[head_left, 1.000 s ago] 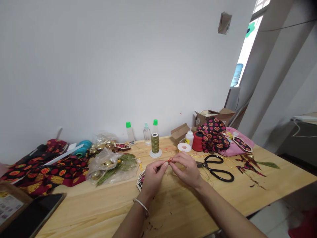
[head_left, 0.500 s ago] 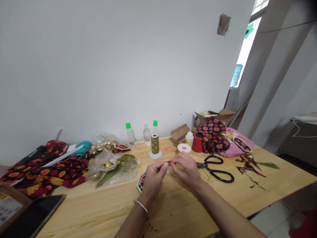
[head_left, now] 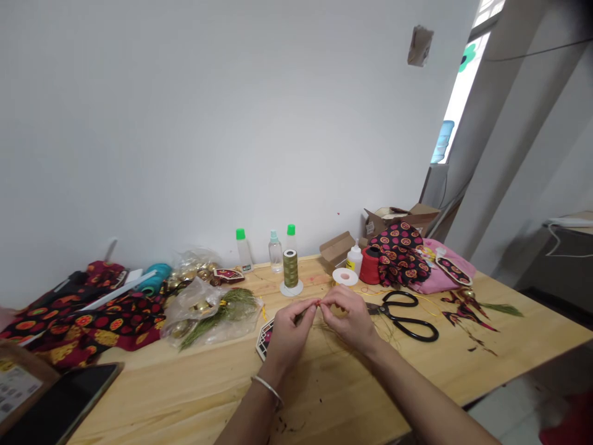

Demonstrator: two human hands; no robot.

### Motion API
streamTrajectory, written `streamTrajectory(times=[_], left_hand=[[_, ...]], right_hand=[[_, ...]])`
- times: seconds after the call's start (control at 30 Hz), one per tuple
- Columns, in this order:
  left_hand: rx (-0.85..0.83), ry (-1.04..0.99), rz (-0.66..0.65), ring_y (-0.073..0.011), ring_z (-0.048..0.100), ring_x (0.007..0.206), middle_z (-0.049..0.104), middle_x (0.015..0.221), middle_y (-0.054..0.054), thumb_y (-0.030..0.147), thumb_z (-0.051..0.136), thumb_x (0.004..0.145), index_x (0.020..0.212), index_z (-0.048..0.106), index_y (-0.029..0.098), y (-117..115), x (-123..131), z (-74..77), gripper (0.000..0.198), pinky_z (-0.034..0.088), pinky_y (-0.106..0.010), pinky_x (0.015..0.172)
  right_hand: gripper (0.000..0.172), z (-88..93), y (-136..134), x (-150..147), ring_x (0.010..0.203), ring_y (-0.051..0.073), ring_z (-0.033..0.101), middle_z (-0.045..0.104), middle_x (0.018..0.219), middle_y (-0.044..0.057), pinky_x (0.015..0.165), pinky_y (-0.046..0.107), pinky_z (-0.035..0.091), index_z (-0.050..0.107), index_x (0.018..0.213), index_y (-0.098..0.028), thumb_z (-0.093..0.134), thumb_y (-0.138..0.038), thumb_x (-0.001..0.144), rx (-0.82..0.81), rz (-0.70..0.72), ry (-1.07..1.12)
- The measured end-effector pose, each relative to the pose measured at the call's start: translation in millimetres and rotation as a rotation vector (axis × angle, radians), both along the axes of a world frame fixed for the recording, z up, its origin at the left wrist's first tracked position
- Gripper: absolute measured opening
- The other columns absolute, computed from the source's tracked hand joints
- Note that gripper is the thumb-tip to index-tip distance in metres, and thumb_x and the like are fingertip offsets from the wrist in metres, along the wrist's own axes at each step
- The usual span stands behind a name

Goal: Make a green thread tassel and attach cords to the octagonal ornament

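My left hand (head_left: 293, 330) and my right hand (head_left: 348, 318) meet over the middle of the table, thumbs and forefingers pinched together. Between the fingertips is a tiny red piece (head_left: 318, 303), perhaps cord or thread; most of it is hidden. A patterned octagonal piece (head_left: 263, 339) with a pale frame lies partly under my left hand. Black-handled scissors (head_left: 403, 315) rest beside my right hand, blades toward it. Loose olive threads (head_left: 386, 334) lie below the blades. Behind the hands stand an olive thread spool (head_left: 290, 270) and a white ring-shaped roll (head_left: 345, 277).
Left on the wooden table (head_left: 185, 389) are patterned cloth (head_left: 102, 327), plastic bags with gold bells (head_left: 199, 303), an olive tassel (head_left: 217, 318) and a dark tablet (head_left: 65, 402). A glue bottle (head_left: 354, 259), red thread cone (head_left: 369, 267) and cardboard boxes (head_left: 336, 250) stand back right.
The fingertips of both hands have shifted slightly around the small red piece, and less of it shows now. Everything on the table stays in place.
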State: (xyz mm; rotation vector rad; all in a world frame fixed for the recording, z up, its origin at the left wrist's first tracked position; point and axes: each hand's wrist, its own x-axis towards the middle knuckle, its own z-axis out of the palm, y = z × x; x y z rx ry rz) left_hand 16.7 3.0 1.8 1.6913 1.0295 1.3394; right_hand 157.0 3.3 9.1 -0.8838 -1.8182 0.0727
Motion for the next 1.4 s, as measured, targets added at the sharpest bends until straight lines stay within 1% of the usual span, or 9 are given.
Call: streamTrajectory(times=[0.2, 0.43, 0.5, 0.63, 0.8, 1.0, 1.17, 1.23, 1.4], left_hand=[[0.119, 0.125, 0.031, -0.0182, 0.061, 0.077, 0.069, 0.087, -0.008, 0.020, 0.051, 0.074, 0.089, 0.067, 0.017, -1.2, 0.2, -0.3, 0.023, 0.046, -0.027, 0.071], [0.142, 0.183, 0.042, -0.0179, 0.061, 0.070, 0.069, 0.080, -0.008, 0.021, 0.051, 0.073, 0.087, 0.068, 0.014, -4.0, 1.6, 2.1, 0.023, 0.047, -0.026, 0.063], [0.137, 0.189, 0.043, -0.0184, 0.061, 0.071, 0.069, 0.081, -0.008, 0.023, 0.050, 0.074, 0.087, 0.068, 0.014, -4.1, 1.9, 2.9, 0.023, 0.047, -0.027, 0.064], [0.061, 0.098, 0.061, -0.0194, 0.061, 0.078, 0.069, 0.087, -0.008, 0.025, 0.051, 0.073, 0.088, 0.067, 0.015, -1.7, 3.2, 1.9, 0.024, 0.046, -0.031, 0.074], [-0.095, -0.055, 0.033, -0.0198, 0.060, 0.080, 0.070, 0.082, -0.007, 0.027, 0.056, 0.069, 0.084, 0.068, 0.015, 3.3, 3.9, -2.5, 0.023, 0.044, -0.033, 0.079], [-0.052, -0.130, -0.004, -0.0194, 0.055, 0.091, 0.064, 0.092, -0.009, 0.025, 0.058, 0.067, 0.077, 0.070, 0.016, 7.2, 3.0, -4.4, 0.018, 0.041, -0.030, 0.082], [-0.134, -0.052, -0.004, -0.0193, 0.058, 0.079, 0.068, 0.075, -0.005, 0.027, 0.055, 0.069, 0.082, 0.069, 0.015, 1.8, 4.1, 1.2, 0.022, 0.043, -0.030, 0.077], [-0.144, -0.040, -0.022, -0.0187, 0.058, 0.074, 0.067, 0.072, -0.004, 0.029, 0.054, 0.070, 0.082, 0.068, 0.014, -0.2, 5.0, 3.5, 0.024, 0.043, -0.028, 0.073], [-0.169, -0.100, -0.104, -0.0148, 0.054, 0.066, 0.062, 0.062, -0.001, 0.030, 0.052, 0.073, 0.069, 0.065, 0.014, 1.0, 6.6, 1.4, 0.022, 0.042, -0.024, 0.068]], right_hand=[[0.012, -3.2, 1.6, -1.3, 0.061, 0.014, 0.052, 0.056, 0.060, 0.002, 0.059, 0.025, 0.040, 0.057, 0.062, -0.017, 0.050, -0.013, 0.070, -0.045, -0.023, -0.018], [0.013, -1.6, 0.0, -2.1, 0.062, 0.014, 0.051, 0.057, 0.060, 0.001, 0.058, 0.025, 0.040, 0.058, 0.063, -0.018, 0.049, -0.013, 0.072, -0.037, -0.041, -0.042], [0.013, -1.3, -0.1, -2.1, 0.061, 0.014, 0.051, 0.057, 0.059, 0.001, 0.058, 0.025, 0.040, 0.058, 0.063, -0.018, 0.049, -0.013, 0.072, -0.028, -0.043, -0.044], [0.013, -1.5, 0.3, -1.5, 0.062, 0.014, 0.051, 0.057, 0.061, 0.002, 0.058, 0.025, 0.040, 0.056, 0.062, -0.018, 0.049, -0.014, 0.072, -0.010, -0.049, -0.072], [0.013, -0.8, -0.2, -0.3, 0.061, 0.013, 0.050, 0.055, 0.060, 0.002, 0.057, 0.024, 0.039, 0.056, 0.063, -0.017, 0.049, -0.014, 0.073, 0.059, -0.068, -0.124], [0.012, 1.5, -2.2, -0.6, 0.063, 0.013, 0.050, 0.057, 0.063, 0.002, 0.058, 0.024, 0.039, 0.056, 0.065, -0.018, 0.049, -0.013, 0.073, 0.087, -0.070, -0.175], [0.013, 0.1, -1.8, -0.1, 0.063, 0.014, 0.049, 0.057, 0.064, 0.002, 0.058, 0.025, 0.038, 0.056, 0.065, -0.019, 0.048, -0.014, 0.074, 0.054, -0.078, -0.206], [0.013, -0.6, -1.4, 0.2, 0.063, 0.013, 0.049, 0.057, 0.064, 0.002, 0.058, 0.024, 0.038, 0.056, 0.064, -0.019, 0.048, -0.013, 0.073, 0.050, -0.072, -0.197], [0.012, 0.9, -1.4, -0.5, 0.063, 0.013, 0.049, 0.055, 0.062, 0.001, 0.059, 0.025, 0.038, 0.053, 0.062, -0.019, 0.049, -0.012, 0.072, 0.011, -0.065, -0.132]])
